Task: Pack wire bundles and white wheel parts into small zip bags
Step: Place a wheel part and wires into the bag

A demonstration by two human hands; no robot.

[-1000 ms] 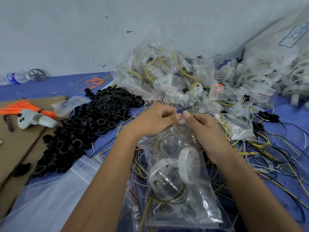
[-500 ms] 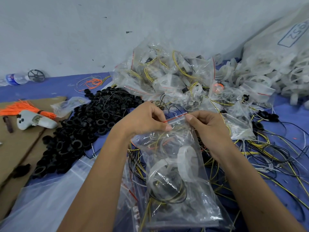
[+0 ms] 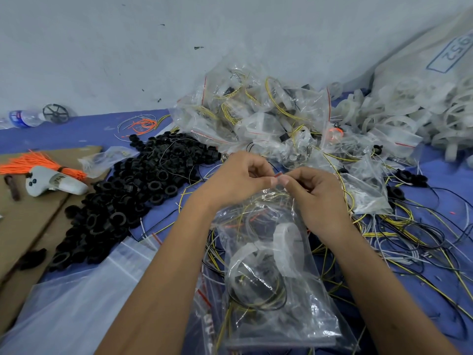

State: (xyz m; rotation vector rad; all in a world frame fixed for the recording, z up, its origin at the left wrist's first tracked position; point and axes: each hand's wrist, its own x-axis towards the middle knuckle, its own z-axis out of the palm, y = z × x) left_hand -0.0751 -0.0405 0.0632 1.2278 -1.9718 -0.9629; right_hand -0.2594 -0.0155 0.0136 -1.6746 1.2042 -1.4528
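A clear zip bag (image 3: 279, 285) hangs in front of me, holding white wheel parts (image 3: 286, 237) and coiled black and yellow wires. My left hand (image 3: 238, 180) and my right hand (image 3: 312, 193) meet at the bag's top and both pinch its red zip strip (image 3: 277, 175) between thumb and fingers. Behind the hands lies a heap of filled zip bags (image 3: 258, 116). Loose white wheel parts (image 3: 409, 119) pile up at the far right. Loose wire bundles (image 3: 399, 234) spread over the blue cloth on the right.
A mound of black rings (image 3: 128, 193) lies to the left. On brown cardboard (image 3: 25, 226) sit orange wires (image 3: 38, 162) and a white controller (image 3: 53, 184). Empty clear bags (image 3: 76, 303) lie at the lower left. A big white sack (image 3: 435, 60) leans at the far right.
Half a second ago my hands held the zip strip apart along its width; now they have come together at the middle of the bag's top, and the bag sits slightly lower.
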